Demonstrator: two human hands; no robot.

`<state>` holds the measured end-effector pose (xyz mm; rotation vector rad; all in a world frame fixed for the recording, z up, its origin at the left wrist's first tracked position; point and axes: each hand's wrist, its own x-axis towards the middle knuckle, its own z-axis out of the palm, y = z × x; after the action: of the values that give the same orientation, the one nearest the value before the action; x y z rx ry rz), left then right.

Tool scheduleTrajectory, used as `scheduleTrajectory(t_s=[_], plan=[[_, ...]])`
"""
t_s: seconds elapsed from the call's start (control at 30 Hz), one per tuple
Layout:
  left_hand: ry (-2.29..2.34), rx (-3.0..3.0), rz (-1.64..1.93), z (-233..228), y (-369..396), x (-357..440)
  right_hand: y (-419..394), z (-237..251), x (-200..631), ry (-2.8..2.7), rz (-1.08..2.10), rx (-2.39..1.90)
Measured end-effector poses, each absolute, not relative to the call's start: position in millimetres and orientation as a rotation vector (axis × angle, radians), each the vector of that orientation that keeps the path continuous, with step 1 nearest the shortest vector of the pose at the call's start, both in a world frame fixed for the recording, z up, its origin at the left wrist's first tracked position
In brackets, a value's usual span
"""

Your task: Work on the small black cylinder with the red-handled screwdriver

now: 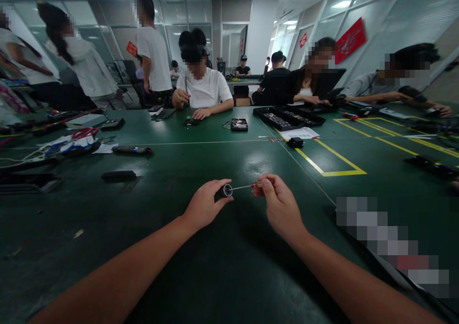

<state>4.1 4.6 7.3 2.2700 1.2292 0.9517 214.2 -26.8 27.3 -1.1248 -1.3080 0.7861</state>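
Note:
In the middle of the head view, my left hand [208,202] grips a short black cylinder [226,190] between thumb and fingers. Its round end, with a light rim, faces to the right. My right hand [281,202] is closed around the red handle of a screwdriver [256,185]. The thin metal shaft points left, and its tip reaches the open end of the cylinder; whether it touches anything inside I cannot tell. Both hands are held just above the green table [229,276].
On the left lie a dark pen-shaped tool [132,150], a black bar [118,175] and gloves with cables [77,142]. Black parts trays [287,118] and a small black block [296,142] stand beyond. A person in white [204,90] works opposite. Yellow tape [344,173] marks the right side.

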Motion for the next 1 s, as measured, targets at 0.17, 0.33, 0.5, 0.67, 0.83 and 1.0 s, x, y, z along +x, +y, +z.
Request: scheduleTrajectory(t_s=[0.17, 0.33, 0.5, 0.67, 0.83, 1.0], plan=[[1.214, 2.287, 0.96, 7, 5, 3, -31, 32, 214, -1.334, 0.825, -1.132], [1.199, 2.296, 0.945, 7, 6, 3, -33, 32, 215, -1.332, 0.739, -1.222], [1.196, 2.282, 0.975, 7, 6, 3, -34, 32, 213, -1.359, 0.723, -1.151], [1.192, 2.313, 0.954, 6, 5, 4, -38, 36, 212, -1.429, 0.66, -1.214], [1.201, 2.323, 0.931, 6, 6, 3, -38, 36, 214, -1.437, 0.671, -1.18], [1.199, 2.322, 0.952, 6, 5, 5, -37, 31, 210, -1.385, 0.703, -1.141]])
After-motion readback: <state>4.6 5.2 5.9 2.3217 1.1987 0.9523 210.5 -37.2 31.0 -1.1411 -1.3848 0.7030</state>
